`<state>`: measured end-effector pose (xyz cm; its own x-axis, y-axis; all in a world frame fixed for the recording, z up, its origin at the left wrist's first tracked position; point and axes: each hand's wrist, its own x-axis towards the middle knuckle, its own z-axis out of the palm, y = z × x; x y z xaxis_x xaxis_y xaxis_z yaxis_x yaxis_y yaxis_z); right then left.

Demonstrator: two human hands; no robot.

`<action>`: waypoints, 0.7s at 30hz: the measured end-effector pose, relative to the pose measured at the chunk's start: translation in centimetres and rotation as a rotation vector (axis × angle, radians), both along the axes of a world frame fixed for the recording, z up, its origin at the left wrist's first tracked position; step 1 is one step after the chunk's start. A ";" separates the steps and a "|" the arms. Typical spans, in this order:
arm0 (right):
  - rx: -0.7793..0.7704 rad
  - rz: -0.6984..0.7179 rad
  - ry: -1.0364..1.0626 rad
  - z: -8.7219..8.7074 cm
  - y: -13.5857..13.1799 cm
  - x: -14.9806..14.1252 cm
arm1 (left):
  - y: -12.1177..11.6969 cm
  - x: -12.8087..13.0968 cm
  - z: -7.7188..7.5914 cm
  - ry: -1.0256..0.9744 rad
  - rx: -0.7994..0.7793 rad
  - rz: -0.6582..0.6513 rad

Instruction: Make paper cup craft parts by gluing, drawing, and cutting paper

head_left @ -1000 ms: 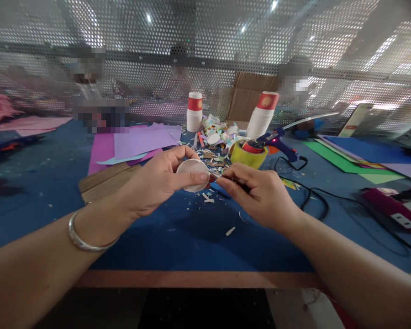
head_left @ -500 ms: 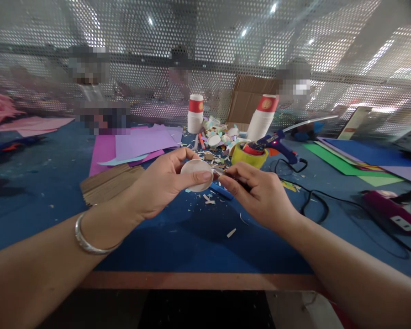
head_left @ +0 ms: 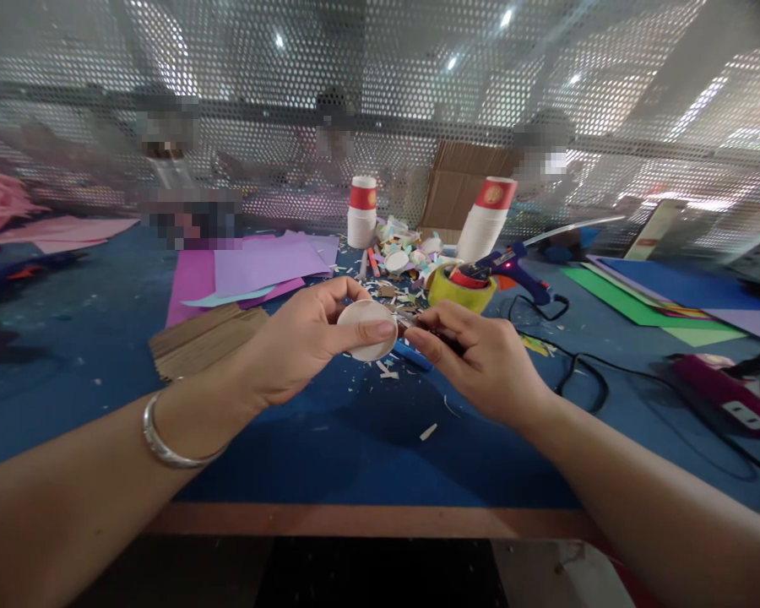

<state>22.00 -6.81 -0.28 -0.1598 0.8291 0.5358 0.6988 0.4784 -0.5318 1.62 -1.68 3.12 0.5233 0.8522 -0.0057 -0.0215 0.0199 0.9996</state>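
My left hand (head_left: 310,333) pinches a round white paper piece (head_left: 360,319), thumb flat across its face; it looks like the bottom of a paper cup, with a slight rim. Close by on the right, my right hand (head_left: 478,346) is closed around scissors (head_left: 406,318), whose metal blades point at the disc's right edge. Most of the scissors' handle is hidden by my fingers. Beneath both hands, a blue stick-like object (head_left: 411,355) and paper scraps (head_left: 388,371) lie on the blue table (head_left: 355,447).
Two stacks of paper cups (head_left: 362,224) stand at the back. A glue gun (head_left: 520,272) rests on a yellow tape roll (head_left: 459,291), its cord running right toward a power strip (head_left: 728,388). Purple sheets (head_left: 272,266) and corrugated cardboard (head_left: 206,342) lie left, coloured sheets (head_left: 659,291) right.
My left hand and the white disc have shifted slightly right and down, with the disc turned a little. My right hand stays almost in place with the scissors.
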 end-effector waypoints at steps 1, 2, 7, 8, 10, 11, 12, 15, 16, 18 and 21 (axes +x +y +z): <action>-0.001 0.001 -0.004 0.0 0.0 0.0 | 0.0 0.0 0.0 0.012 0.013 -0.001; -0.003 0.003 -0.007 0.0 0.0 0.0 | 0.1 -0.1 0.0 0.026 0.028 -0.002; -0.001 0.030 0.000 -0.1 0.1 0.0 | 0.1 -0.1 0.2 0.082 0.067 -0.014; 0.004 0.033 -0.001 -0.1 0.1 0.0 | 0.1 -0.1 0.2 0.085 0.066 -0.022; 0.014 0.033 -0.010 -0.1 0.1 0.0 | 0.0 -0.1 0.2 0.091 0.062 -0.039; 0.015 0.034 -0.015 -0.1 0.1 0.0 | 0.0 -0.2 0.2 0.094 0.059 -0.048; 0.014 0.037 -0.020 -0.1 0.0 0.0 | 0.0 -0.2 0.1 0.097 0.056 -0.058; 0.004 0.046 -0.032 0.0 0.0 0.0 | 0.0 -0.2 0.0 0.101 0.050 -0.075; -0.001 0.049 -0.037 0.1 -0.1 0.0 | 0.0 -0.2 0.0 0.102 0.048 -0.081; -0.007 0.051 -0.046 0.2 -0.1 0.0 | 0.0 -0.2 -0.1 0.101 0.042 -0.089; -0.002 0.051 -0.060 0.4 -0.2 -0.1 | 0.1 -0.2 0.0 0.104 0.034 -0.093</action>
